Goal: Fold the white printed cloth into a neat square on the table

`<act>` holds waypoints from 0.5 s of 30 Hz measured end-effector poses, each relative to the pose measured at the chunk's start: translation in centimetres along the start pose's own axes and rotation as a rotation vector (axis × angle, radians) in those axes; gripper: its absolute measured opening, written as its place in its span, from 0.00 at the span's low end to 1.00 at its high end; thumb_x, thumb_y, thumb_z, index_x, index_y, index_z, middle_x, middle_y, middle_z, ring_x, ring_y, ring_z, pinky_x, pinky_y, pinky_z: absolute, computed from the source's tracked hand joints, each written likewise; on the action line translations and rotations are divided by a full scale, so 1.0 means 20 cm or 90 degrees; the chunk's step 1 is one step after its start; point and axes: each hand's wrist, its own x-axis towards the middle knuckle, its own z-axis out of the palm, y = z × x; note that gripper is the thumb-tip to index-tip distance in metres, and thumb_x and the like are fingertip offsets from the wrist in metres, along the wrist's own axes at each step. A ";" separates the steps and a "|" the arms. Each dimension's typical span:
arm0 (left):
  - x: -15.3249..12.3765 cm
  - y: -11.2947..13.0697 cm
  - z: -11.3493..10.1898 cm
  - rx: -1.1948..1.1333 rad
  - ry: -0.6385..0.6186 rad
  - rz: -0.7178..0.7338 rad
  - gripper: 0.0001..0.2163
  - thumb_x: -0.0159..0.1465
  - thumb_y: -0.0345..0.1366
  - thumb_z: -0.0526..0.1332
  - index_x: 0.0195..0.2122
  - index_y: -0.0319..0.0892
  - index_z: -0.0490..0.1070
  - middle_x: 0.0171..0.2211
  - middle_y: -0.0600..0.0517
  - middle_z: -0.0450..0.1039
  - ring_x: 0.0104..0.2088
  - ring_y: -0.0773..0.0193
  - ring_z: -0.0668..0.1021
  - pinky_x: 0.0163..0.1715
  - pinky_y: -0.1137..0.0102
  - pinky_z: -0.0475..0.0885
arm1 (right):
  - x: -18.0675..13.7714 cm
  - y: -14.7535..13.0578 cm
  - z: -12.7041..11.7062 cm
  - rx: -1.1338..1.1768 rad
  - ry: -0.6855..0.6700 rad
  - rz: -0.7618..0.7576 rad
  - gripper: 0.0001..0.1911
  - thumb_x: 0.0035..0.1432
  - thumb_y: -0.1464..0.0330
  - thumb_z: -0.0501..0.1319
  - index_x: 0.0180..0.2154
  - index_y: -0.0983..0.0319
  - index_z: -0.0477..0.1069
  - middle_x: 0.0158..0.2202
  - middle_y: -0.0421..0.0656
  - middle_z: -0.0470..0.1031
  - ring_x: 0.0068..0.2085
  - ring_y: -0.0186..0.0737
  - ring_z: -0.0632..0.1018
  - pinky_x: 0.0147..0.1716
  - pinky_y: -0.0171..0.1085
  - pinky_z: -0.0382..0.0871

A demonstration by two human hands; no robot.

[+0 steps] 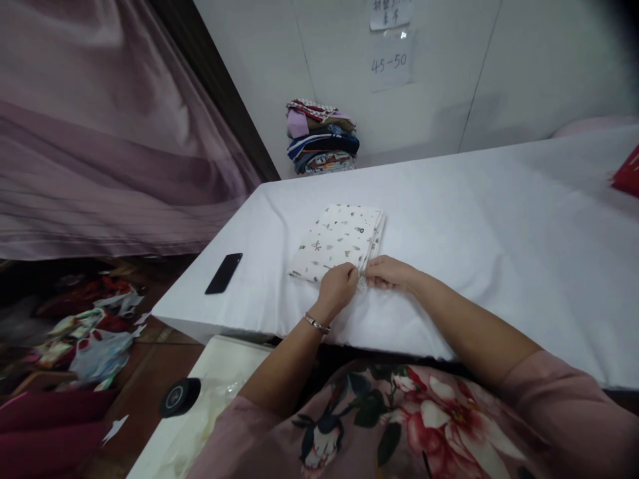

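A folded white cloth with small printed motifs (339,241) lies on the white-covered table (474,219). My left hand (337,286) and my right hand (387,273) meet at its near right corner. Both pinch that corner with fingers closed, the fingertips almost touching each other. A bracelet sits on my left wrist. The cloth's far edges lie flat and stacked.
A black phone (224,273) lies near the table's left edge. A stack of folded clothes (322,136) rests against the back wall. Something red (628,174) shows at the far right. Bags and clutter (84,339) cover the floor at left, beside a black tape roll (180,396).
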 end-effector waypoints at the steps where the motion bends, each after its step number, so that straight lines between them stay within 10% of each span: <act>1: 0.00 0.00 0.00 -0.003 0.001 -0.001 0.13 0.62 0.36 0.48 0.26 0.42 0.68 0.25 0.53 0.71 0.28 0.67 0.70 0.27 0.73 0.59 | 0.00 0.00 0.01 -0.007 -0.003 0.000 0.09 0.47 0.69 0.60 0.18 0.63 0.64 0.14 0.37 0.68 0.11 0.24 0.61 0.08 0.28 0.42; 15: 0.00 -0.03 0.02 -0.006 0.024 0.003 0.13 0.62 0.35 0.48 0.25 0.42 0.68 0.24 0.53 0.70 0.26 0.68 0.69 0.27 0.73 0.59 | 0.00 0.02 0.01 0.004 -0.057 0.007 0.09 0.46 0.67 0.62 0.20 0.64 0.66 0.15 0.37 0.69 0.12 0.24 0.62 0.08 0.27 0.44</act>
